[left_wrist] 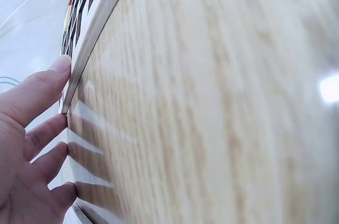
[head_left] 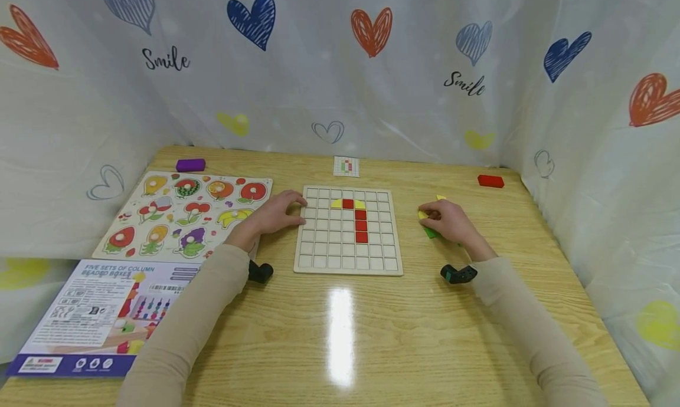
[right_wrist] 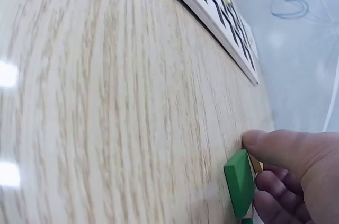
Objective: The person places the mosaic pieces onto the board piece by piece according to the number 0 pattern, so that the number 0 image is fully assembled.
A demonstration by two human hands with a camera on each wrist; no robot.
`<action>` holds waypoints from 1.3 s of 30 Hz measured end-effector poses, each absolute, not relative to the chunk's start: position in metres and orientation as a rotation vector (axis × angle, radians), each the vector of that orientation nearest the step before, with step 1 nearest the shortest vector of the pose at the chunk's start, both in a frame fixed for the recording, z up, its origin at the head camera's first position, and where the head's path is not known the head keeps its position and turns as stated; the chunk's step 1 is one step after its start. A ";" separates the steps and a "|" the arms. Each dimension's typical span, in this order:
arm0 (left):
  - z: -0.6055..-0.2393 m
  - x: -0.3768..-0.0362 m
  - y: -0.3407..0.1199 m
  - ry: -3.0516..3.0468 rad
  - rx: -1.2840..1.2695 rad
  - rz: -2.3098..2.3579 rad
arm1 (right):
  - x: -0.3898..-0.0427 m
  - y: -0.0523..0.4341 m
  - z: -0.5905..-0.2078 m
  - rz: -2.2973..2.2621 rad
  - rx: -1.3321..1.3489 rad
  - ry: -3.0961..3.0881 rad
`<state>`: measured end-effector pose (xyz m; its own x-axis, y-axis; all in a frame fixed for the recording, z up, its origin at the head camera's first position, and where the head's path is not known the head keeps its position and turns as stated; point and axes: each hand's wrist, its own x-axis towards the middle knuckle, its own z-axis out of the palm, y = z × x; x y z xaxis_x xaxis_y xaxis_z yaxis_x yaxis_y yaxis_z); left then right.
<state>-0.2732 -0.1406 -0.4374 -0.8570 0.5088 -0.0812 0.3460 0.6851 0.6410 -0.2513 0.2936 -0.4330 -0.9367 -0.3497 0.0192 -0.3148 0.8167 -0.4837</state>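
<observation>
The square grid board (head_left: pixel 347 230) lies flat at the middle of the wooden table (head_left: pixel 340 336), its edges running left-right and near-far, a red column capped by yellow pieces pointing far; the left hand (head_left: pixel 276 213), grip apart with straight fingers (left_wrist: pixel 39 89), presses the board's left edge. Right of the board, the right hand (head_left: pixel 446 219) has its grip curled over small yellow pieces beside a green block (right_wrist: pixel 241 181). Bare table lies near; heart-print curtains enclose three sides.
</observation>
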 end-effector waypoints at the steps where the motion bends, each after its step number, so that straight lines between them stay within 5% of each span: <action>1: -0.437 -0.273 -0.141 2.644 0.682 0.930 | -0.251 0.292 -0.433 -0.758 -0.538 2.927; 39: -0.439 -0.275 -0.141 2.647 0.699 0.925 | -0.243 0.259 -0.434 -0.787 -0.591 2.919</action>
<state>-0.2746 -0.1407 -0.4394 -0.8533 0.5158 -0.0761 0.3562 0.6834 0.6372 -0.2433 0.2592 -0.4343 -0.9247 -0.3787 0.0403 -0.3476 0.7961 -0.4953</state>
